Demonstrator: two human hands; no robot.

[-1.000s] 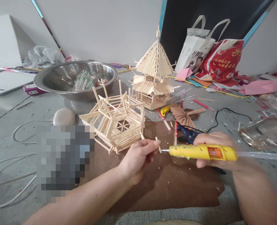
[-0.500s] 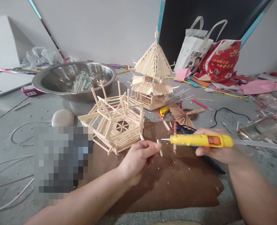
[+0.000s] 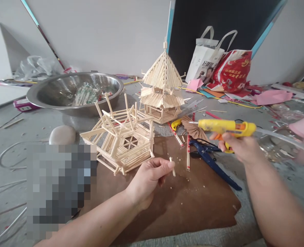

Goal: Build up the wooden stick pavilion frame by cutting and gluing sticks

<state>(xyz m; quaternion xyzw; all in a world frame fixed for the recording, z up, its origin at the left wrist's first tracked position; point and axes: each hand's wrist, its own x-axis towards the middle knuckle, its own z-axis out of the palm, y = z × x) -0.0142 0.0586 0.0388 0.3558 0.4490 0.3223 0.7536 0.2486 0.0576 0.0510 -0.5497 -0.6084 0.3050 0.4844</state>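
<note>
Between thumb and fingers, my left hand (image 3: 154,175) pinches a short piece of wooden stick (image 3: 172,167). My right hand (image 3: 238,145) grips a yellow hot glue gun (image 3: 226,127) by its handle, a clear glue stick (image 3: 275,134) reaching out of its back end. The gun's nozzle points left, up and away from the stick piece. Just beyond my left hand sits a hexagonal frame of wooden sticks (image 3: 122,158) with several upright posts. Farther back stands a stick-built pavilion (image 3: 163,77) with a pointed roof.
Blue-handled cutters (image 3: 213,164) and a red-wrapped stick packet (image 3: 188,156) lie on the brown sheet (image 3: 193,212). A steel basin (image 3: 90,109) holds wrapped stick packets. Nearby are a white rounded object (image 3: 62,134), a folded brown paper fan (image 3: 193,129) and shopping bags (image 3: 231,70).
My right hand has lifted the glue gun up and away from the stick piece, uncovering the blue cutters. My left hand still holds the piece. The view has shifted slightly.
</note>
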